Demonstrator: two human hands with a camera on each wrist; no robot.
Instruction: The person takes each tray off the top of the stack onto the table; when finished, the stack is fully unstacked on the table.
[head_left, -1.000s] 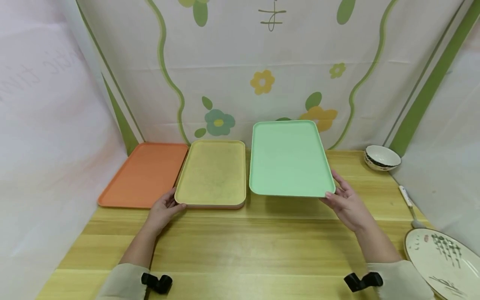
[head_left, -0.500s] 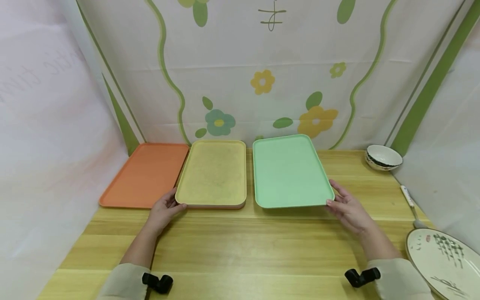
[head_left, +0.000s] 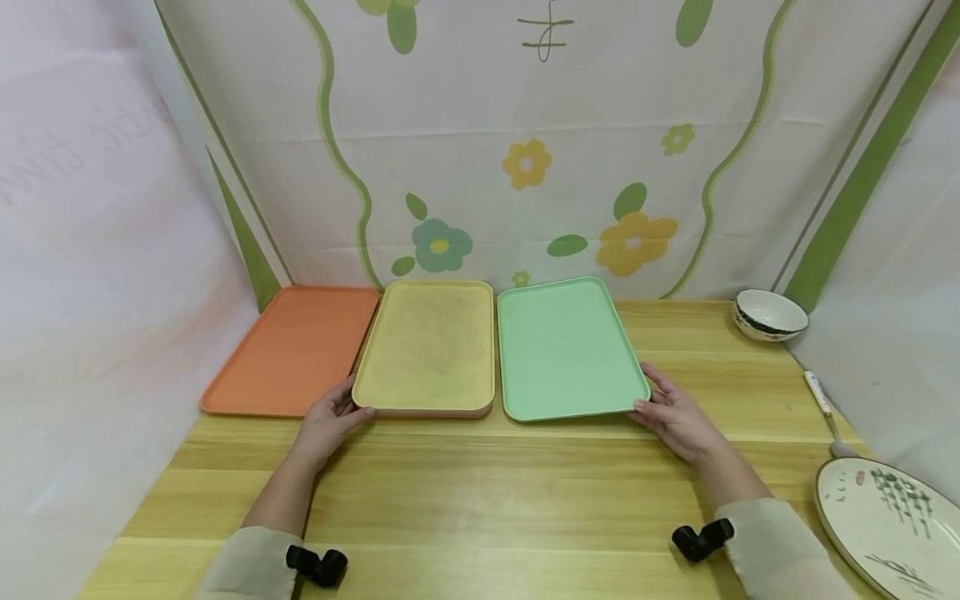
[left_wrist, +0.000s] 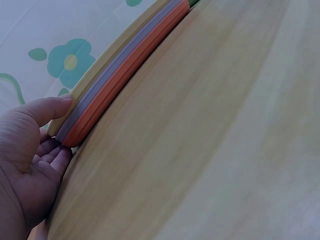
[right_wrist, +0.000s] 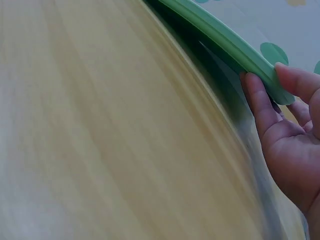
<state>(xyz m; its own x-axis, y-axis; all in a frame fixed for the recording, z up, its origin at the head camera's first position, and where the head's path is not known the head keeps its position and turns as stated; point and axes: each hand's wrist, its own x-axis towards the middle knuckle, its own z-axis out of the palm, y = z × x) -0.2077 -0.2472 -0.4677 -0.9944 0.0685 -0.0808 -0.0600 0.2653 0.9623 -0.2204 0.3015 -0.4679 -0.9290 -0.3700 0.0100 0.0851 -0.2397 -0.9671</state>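
My right hand [head_left: 678, 421] pinches the near right corner of a light green tray [head_left: 570, 350], thumb above and fingers underneath. In the right wrist view that corner is raised, with a dark gap between the tray and the wooden table. The tray sits slightly turned, right of a stack topped by a yellow tray [head_left: 427, 346]. My left hand [head_left: 326, 429] grips the near left corner of that stack, its thumb at the yellow rim. Below the yellow one, the left wrist view shows a purple tray [left_wrist: 95, 95] and an orange-red tray [left_wrist: 120, 85].
An orange tray [head_left: 292, 350] lies left of the stack. On the right are a patterned bowl [head_left: 771, 317], a white-handled utensil [head_left: 825, 404] and a large decorated plate [head_left: 885, 517]. A printed cloth [head_left: 465, 100] hangs behind the table [head_left: 480, 500].
My right hand has lowered the green tray toward the table, then brought it left, close beside the yellow-topped stack. My left hand stays at the stack's corner.
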